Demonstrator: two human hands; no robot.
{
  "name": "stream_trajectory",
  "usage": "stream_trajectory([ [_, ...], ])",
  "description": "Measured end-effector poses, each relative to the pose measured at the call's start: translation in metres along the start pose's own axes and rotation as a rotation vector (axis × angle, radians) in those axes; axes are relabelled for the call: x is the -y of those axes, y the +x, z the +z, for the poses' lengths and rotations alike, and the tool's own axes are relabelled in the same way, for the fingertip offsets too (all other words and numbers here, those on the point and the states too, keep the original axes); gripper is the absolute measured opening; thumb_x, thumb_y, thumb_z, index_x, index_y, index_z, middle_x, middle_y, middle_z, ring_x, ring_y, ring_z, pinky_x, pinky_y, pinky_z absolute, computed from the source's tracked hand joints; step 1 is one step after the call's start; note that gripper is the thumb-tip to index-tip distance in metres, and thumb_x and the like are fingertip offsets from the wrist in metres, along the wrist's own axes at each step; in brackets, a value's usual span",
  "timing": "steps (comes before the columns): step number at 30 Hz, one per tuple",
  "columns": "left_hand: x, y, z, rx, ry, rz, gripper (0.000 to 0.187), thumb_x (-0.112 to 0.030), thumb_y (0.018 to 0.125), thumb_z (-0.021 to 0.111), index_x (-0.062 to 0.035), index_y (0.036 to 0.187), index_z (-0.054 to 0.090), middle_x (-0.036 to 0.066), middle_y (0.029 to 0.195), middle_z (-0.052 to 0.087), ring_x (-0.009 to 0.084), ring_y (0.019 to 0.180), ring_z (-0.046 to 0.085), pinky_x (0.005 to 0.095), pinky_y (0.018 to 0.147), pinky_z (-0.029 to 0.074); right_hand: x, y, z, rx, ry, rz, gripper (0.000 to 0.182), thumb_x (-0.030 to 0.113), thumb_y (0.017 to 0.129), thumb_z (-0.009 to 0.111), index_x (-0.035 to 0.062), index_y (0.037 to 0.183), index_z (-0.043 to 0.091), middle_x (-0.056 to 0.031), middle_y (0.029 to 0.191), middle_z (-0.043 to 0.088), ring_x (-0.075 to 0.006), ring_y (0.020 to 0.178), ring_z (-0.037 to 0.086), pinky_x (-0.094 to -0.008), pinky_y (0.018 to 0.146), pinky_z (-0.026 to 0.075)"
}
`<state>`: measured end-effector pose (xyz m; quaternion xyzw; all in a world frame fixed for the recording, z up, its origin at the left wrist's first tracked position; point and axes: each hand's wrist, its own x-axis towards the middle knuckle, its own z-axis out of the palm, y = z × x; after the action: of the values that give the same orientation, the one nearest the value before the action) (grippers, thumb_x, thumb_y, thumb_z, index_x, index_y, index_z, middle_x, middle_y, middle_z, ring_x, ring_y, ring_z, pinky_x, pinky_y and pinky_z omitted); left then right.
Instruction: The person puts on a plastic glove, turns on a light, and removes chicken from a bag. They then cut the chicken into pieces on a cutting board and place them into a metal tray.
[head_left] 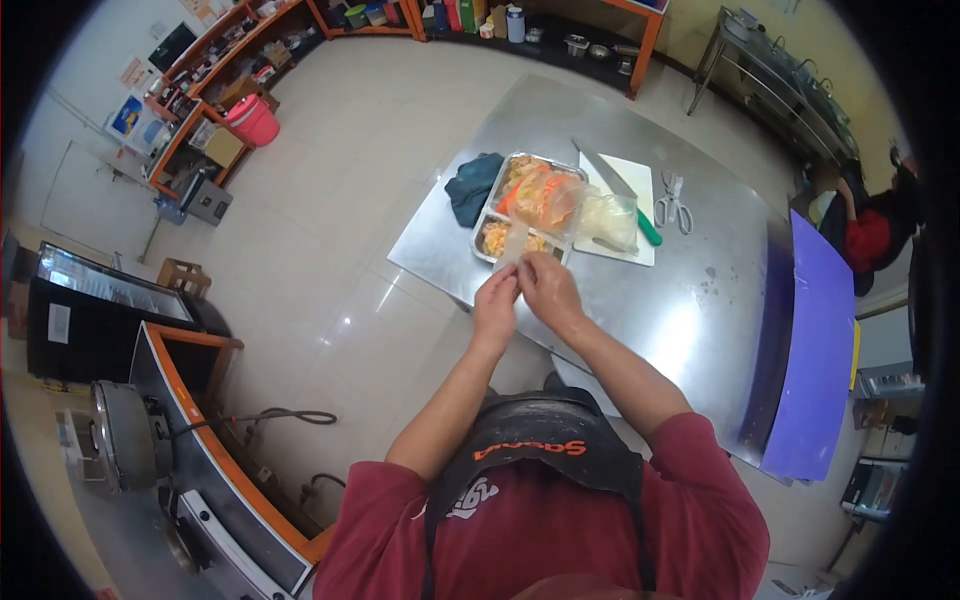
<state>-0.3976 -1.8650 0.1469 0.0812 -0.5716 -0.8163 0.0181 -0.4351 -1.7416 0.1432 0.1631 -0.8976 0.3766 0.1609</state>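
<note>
Both hands meet over the near edge of a metal tray [484, 226] with food in its compartments. My left hand [495, 308] is closed, its fingertips pinching a small translucent plastic piece [514, 245]. Close against it, my right hand [549, 290] also has its fingers closed on that plastic. A clear bag with orange food [546, 198] lies on the tray. To its right, a bag with pale contents [608, 222] rests on a white cutting board [632, 176]. A green-handled knife [613, 178] lies across the board, with scissors [674, 205] beside it.
A dark cloth [472, 190] lies left of the tray on the steel table [550, 110]. A purple panel [815, 350] stands along the table's right side. Another person [868, 238] is at the far right. A pink bucket [253, 121] stands on the floor near the left shelves.
</note>
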Motion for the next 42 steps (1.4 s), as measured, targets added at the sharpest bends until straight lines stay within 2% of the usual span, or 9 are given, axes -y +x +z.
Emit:
stream_trajectory([
  [5, 0.03, -0.009, 0.018, -0.104, -0.331, -0.127, 0.042, -0.009, 0.097, 0.051, 0.0092, 0.134, 0.058, 0.026, 0.145, 0.051, 0.0314, 0.127, 0.055, 0.0407, 0.112, 0.04, -0.033, -0.056, 0.017, -0.191, 0.652, 0.358, 0.02, 0.014, 0.098, 0.069, -0.002, 0.097, 0.056, -0.0123, 0.085, 0.069, -0.0161, 0.074, 0.068, -0.032, 0.065, 0.055],
  [6, 0.03, -0.017, 0.029, -0.189, -0.3, -0.112, 0.043, -0.01, 0.096, 0.052, 0.0085, 0.135, 0.058, 0.029, 0.149, 0.047, 0.0336, 0.13, 0.052, 0.0422, 0.113, 0.038, -0.036, -0.066, 0.015, -0.125, 0.599, 0.419, 0.024, 0.018, 0.095, 0.07, -0.0022, 0.099, 0.057, -0.0142, 0.087, 0.068, -0.0207, 0.075, 0.068, -0.0347, 0.069, 0.054],
  [9, 0.053, -0.032, 0.036, -0.051, 0.827, 0.497, 0.048, -0.014, 0.095, 0.051, 0.0061, 0.138, 0.056, 0.038, 0.155, 0.034, 0.0429, 0.137, 0.042, 0.0477, 0.116, 0.029, -0.041, -0.085, 0.001, 0.015, 0.5, 0.579, 0.041, 0.023, 0.087, 0.077, -0.0013, 0.111, 0.055, -0.0143, 0.088, 0.063, -0.0292, 0.079, 0.065, -0.0407, 0.076, 0.053],
  [12, 0.043, -0.049, 0.054, 0.05, 0.999, 0.61, 0.052, -0.018, 0.094, 0.05, 0.0043, 0.141, 0.055, 0.043, 0.155, 0.029, 0.0498, 0.137, 0.036, 0.051, 0.117, 0.022, -0.038, -0.084, -0.011, -0.28, 0.23, 0.267, 0.05, 0.02, 0.082, 0.079, -0.0003, 0.118, 0.05, -0.0125, 0.086, 0.06, -0.0283, 0.082, 0.063, -0.0413, 0.077, 0.052],
  [16, 0.043, -0.058, 0.057, 0.007, 1.146, 0.591, 0.052, -0.01, 0.093, 0.047, 0.0066, 0.142, 0.053, 0.041, 0.154, 0.032, 0.0463, 0.133, 0.044, 0.0504, 0.112, 0.033, -0.039, -0.067, -0.043, -0.068, 0.288, -0.038, 0.032, 0.003, 0.082, 0.074, 0.003, 0.112, 0.063, -0.0097, 0.086, 0.065, -0.0243, 0.073, 0.062, -0.0362, 0.067, 0.052],
  [20, 0.035, -0.044, 0.067, -0.289, -0.12, -0.101, 0.054, 0.002, 0.091, 0.041, 0.007, 0.145, 0.045, 0.028, 0.142, 0.048, 0.0363, 0.122, 0.057, 0.0427, 0.099, 0.049, -0.036, -0.068, -0.035, 0.016, 0.346, -0.008, 0.016, 0.007, 0.085, 0.075, 0.0027, 0.099, 0.067, -0.0133, 0.085, 0.067, -0.0276, 0.071, 0.064, -0.0377, 0.067, 0.053],
  [23, 0.071, -0.016, 0.031, -0.262, -0.531, 0.005, 0.041, -0.001, 0.097, 0.048, 0.0046, 0.137, 0.045, 0.016, 0.125, 0.057, 0.0305, 0.11, 0.064, 0.04, 0.09, 0.057, -0.025, -0.063, -0.038, 0.028, 0.389, -0.019, 0.013, 0.005, 0.089, 0.07, 0.0009, 0.101, 0.066, -0.0164, 0.091, 0.068, -0.0293, 0.076, 0.066, -0.0375, 0.068, 0.053],
  [32, 0.006, -0.003, 0.06, -0.545, -0.537, -0.184, 0.039, -0.036, 0.107, 0.055, 0.0009, 0.115, 0.048, 0.012, 0.107, 0.06, 0.0262, 0.113, 0.064, 0.0419, 0.099, 0.056, -0.004, -0.048, -0.05, 0.138, 0.417, 0.005, 0.015, 0.005, 0.092, 0.065, -0.0021, 0.105, 0.064, -0.0214, 0.095, 0.066, -0.0411, 0.084, 0.064, -0.0473, 0.076, 0.052],
  [42, -0.02, -0.002, 0.062, -0.325, -0.119, -0.001, 0.084, -0.061, 0.105, 0.037, -0.0025, 0.162, 0.016, 0.019, 0.164, 0.028, 0.0302, 0.151, 0.031, 0.0382, 0.123, 0.03, 0.004, -0.049, -0.057, 0.193, 0.56, -0.063, 0.009, 0.003, 0.094, 0.06, -0.0026, 0.101, 0.062, -0.0199, 0.092, 0.063, -0.0384, 0.086, 0.063, -0.0432, 0.076, 0.051],
])
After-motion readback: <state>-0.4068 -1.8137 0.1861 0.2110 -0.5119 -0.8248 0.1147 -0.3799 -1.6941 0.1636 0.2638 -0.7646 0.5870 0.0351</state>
